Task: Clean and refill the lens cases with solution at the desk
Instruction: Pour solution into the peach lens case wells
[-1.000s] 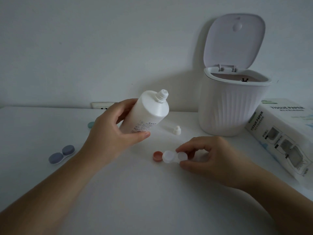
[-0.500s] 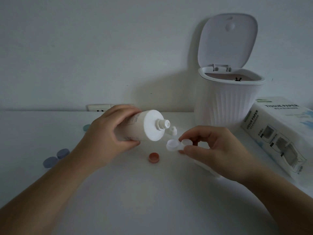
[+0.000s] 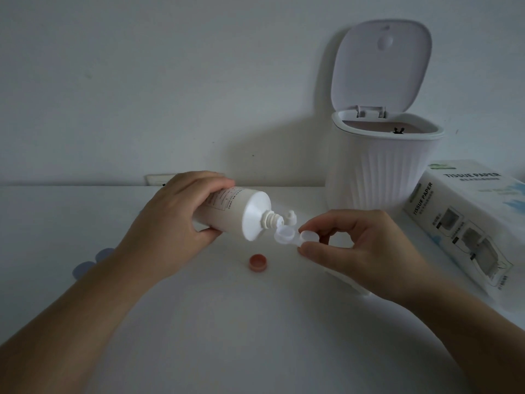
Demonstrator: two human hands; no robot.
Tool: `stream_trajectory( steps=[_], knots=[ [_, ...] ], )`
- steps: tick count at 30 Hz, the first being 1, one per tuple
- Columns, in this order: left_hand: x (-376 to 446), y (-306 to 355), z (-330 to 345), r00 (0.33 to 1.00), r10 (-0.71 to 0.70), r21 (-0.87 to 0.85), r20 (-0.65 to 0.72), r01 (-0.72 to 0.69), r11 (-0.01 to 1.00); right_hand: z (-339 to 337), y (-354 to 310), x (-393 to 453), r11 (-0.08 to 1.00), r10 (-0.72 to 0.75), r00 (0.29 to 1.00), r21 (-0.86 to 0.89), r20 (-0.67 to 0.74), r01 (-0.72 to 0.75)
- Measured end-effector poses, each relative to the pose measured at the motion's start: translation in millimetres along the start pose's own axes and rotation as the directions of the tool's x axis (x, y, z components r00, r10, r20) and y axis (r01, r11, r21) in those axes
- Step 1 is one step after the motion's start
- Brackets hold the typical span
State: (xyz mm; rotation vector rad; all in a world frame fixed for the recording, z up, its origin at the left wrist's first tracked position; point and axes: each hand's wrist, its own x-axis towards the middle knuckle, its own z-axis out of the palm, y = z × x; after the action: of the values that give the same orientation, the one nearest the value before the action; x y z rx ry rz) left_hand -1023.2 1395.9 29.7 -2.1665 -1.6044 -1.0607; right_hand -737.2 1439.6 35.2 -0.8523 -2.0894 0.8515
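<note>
A: How is the solution bottle (image 3: 230, 213) held, and why?

B: It is wrapped by the left hand (image 3: 176, 220), fingers over the top and thumb beneath, and is tipped nearly level so that the threaded nozzle (image 3: 272, 220) is brought just above the open well of the lens case (image 3: 295, 237). The grip is closed round the smooth white cylinder; a squeeze is judged to be the next thing needed.

A: And the case?

B: It is pinched at its far well by the right hand (image 3: 355, 245), thumb below and fingertips above, so the near well is left free and level under the nozzle. It is held off the counter (image 3: 255, 322), just ahead of that grip. The case is seen as translucent plastic, two shallow round cups joined by a short bridge.

A: What has been set aside?

B: A small orange-red cap (image 3: 258, 263), round and ribbed-looking, is laid on the counter below and between both grips, presumably kept within reach for closing. The bottle's little white cap (image 3: 290, 216) is stood just behind the nozzle. A second, blue-grey case (image 3: 93, 261) is partly hidden behind the left forearm.

A: Anything beyond?

B: A ribbed white bin (image 3: 380, 172) with its lid raised and a box of tissue paper (image 3: 460, 217) are placed past the right grip, likely for wiping and discarding.
</note>
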Motion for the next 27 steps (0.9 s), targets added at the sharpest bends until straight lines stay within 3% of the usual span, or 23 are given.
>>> stream_trajectory(
  steps=[27],
  knots=[
    [6.7, 4.2, -2.8, 0.987, 0.142, 0.151, -0.08, -0.129, 0.98, 4.5, 0.2, -0.3, 1.0, -0.018, 1.0, 0.003, 0.017, 0.018]
  ],
)
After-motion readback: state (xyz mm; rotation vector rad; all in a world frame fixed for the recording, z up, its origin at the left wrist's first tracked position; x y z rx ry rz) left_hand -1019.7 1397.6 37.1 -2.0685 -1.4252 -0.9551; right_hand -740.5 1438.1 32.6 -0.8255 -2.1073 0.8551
